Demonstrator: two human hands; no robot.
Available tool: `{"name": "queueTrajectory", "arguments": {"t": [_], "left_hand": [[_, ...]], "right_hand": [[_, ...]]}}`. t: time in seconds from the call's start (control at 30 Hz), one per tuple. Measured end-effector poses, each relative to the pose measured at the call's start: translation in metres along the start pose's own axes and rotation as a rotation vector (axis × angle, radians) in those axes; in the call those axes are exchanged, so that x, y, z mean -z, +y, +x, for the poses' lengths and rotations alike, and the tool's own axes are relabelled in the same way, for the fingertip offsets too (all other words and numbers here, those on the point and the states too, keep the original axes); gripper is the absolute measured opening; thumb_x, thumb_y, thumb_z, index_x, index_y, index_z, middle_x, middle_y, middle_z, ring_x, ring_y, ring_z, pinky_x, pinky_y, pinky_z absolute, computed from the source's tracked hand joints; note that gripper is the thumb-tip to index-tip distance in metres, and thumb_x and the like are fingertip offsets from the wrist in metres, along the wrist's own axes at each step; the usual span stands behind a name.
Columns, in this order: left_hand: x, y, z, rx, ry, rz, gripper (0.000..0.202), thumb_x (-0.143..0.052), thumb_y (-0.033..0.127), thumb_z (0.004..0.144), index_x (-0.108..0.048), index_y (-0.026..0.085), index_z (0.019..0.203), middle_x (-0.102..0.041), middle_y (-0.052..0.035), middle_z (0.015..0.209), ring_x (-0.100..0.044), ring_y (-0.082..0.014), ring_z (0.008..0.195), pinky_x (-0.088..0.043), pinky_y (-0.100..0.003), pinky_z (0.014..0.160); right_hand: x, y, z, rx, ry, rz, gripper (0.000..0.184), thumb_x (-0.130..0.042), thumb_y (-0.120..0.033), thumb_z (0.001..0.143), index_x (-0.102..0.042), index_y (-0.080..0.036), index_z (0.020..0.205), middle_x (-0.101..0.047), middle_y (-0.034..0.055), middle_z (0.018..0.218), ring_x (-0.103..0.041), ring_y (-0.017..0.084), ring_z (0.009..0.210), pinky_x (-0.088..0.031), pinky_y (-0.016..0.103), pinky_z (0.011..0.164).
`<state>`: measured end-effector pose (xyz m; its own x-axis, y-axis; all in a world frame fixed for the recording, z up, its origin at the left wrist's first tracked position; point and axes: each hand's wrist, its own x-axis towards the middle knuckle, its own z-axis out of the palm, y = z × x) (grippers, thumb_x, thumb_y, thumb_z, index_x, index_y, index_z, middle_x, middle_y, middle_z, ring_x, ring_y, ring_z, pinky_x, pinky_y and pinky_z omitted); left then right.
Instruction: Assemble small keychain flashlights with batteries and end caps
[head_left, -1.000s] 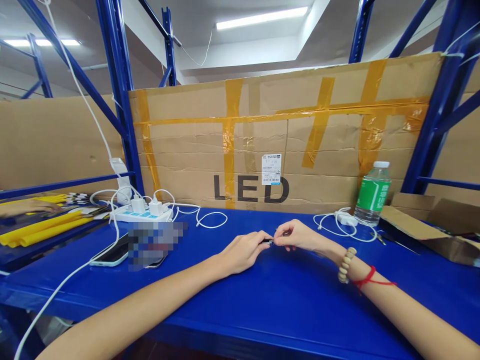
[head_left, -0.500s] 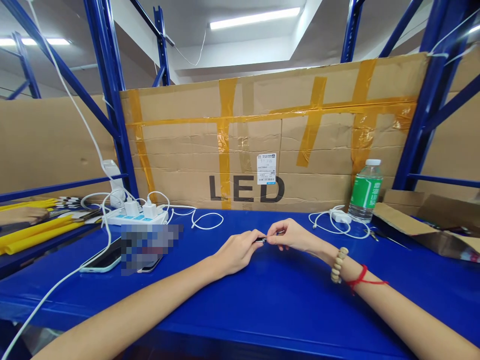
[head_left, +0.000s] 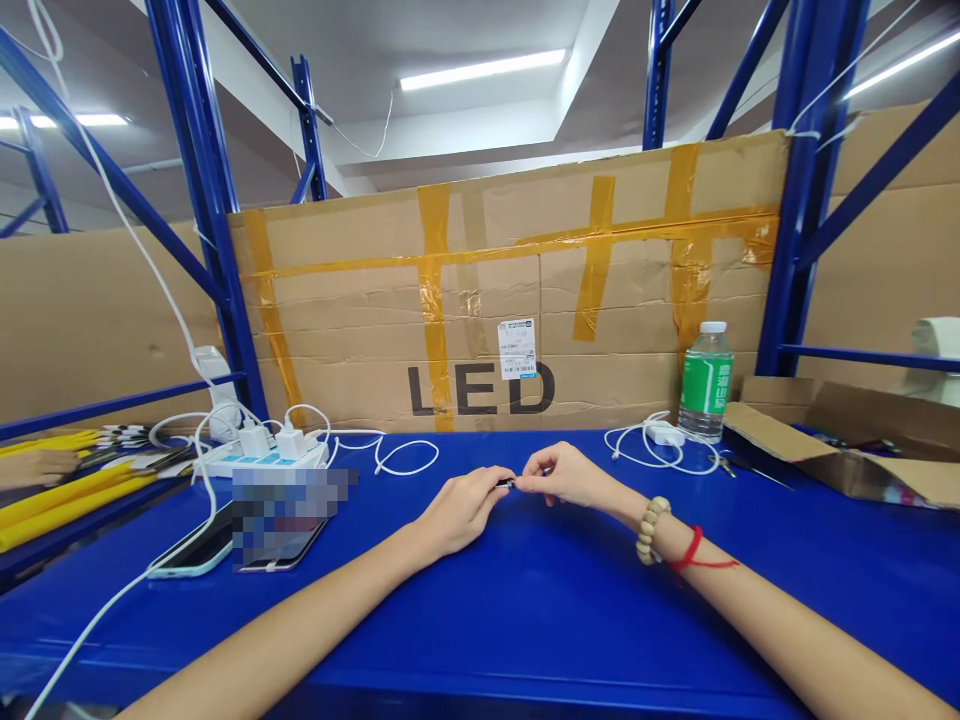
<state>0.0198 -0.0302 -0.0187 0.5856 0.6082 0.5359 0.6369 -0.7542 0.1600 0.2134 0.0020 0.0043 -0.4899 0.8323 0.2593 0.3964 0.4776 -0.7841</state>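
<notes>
Over the middle of the blue table [head_left: 525, 600], my left hand [head_left: 463, 508] is closed around a small dark piece with a shiny metallic end [head_left: 507, 483]. Most of this piece is hidden by the fingers, so its kind is unclear. My right hand [head_left: 564, 474] meets it from the right, thumb and forefinger pinched at the metallic end. What lies within that pinch is too small to make out. A beaded bracelet [head_left: 651, 530] and a red string [head_left: 696, 552] circle my right wrist.
On the left are a phone [head_left: 196, 545], a second device partly blurred out, and a white power strip [head_left: 262, 460] with cables. Another person's hand [head_left: 41, 467] rests by yellow tubes [head_left: 82, 500]. At right stand a water bottle [head_left: 706, 385], a coiled white cable [head_left: 664, 440] and an open carton [head_left: 847, 460].
The camera view has shifted slightly, so everything sits a little further left and lower. Both hands keep nearly the same pinching hold on the small piece.
</notes>
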Motion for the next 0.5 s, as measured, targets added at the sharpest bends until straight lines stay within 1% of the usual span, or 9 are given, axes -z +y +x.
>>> {"name": "queueTrajectory", "arguments": {"t": [0.13, 0.3, 0.4, 0.5], "left_hand": [[0.0011, 0.0015, 0.0006, -0.004, -0.003, 0.013, 0.025, -0.031, 0.024, 0.092, -0.049, 0.019, 0.11, -0.062, -0.0051, 0.103, -0.059, -0.0155, 0.093, -0.046, -0.027, 0.083], [0.0022, 0.0041, 0.0007, -0.028, -0.009, 0.017, 0.025, -0.03, 0.023, 0.092, -0.049, 0.02, 0.109, -0.062, -0.0047, 0.105, -0.059, -0.0152, 0.095, -0.046, -0.027, 0.084], [0.0022, 0.003, 0.0009, -0.029, -0.013, 0.03, 0.025, -0.03, 0.023, 0.093, -0.048, 0.019, 0.11, -0.062, -0.0048, 0.106, -0.058, -0.0152, 0.096, -0.046, -0.027, 0.085], [0.0019, 0.0, 0.0009, -0.038, -0.016, 0.067, 0.026, -0.03, 0.022, 0.093, -0.048, 0.018, 0.111, -0.061, -0.0059, 0.109, -0.057, -0.0163, 0.099, -0.046, -0.028, 0.085]], "right_hand": [[0.0012, -0.0019, -0.0024, 0.025, -0.046, -0.061, 0.038, -0.063, -0.05, 0.065, -0.063, -0.013, 0.055, -0.058, 0.0009, 0.05, -0.049, 0.007, 0.04, -0.033, 0.018, 0.038], [-0.0001, -0.0009, -0.0021, 0.045, -0.135, -0.047, 0.04, -0.057, -0.05, 0.071, -0.064, -0.013, 0.059, -0.063, 0.0035, 0.059, -0.05, 0.007, 0.04, -0.033, 0.017, 0.036], [-0.0026, 0.0008, -0.0005, 0.046, -0.14, -0.024, 0.039, -0.056, -0.05, 0.072, -0.064, -0.013, 0.061, -0.063, 0.0035, 0.059, -0.05, 0.007, 0.04, -0.035, 0.016, 0.037], [-0.0052, 0.002, 0.0003, 0.056, -0.118, 0.005, 0.038, -0.057, -0.048, 0.071, -0.062, -0.013, 0.059, -0.061, 0.002, 0.056, -0.049, 0.006, 0.039, -0.036, 0.017, 0.038]]}}
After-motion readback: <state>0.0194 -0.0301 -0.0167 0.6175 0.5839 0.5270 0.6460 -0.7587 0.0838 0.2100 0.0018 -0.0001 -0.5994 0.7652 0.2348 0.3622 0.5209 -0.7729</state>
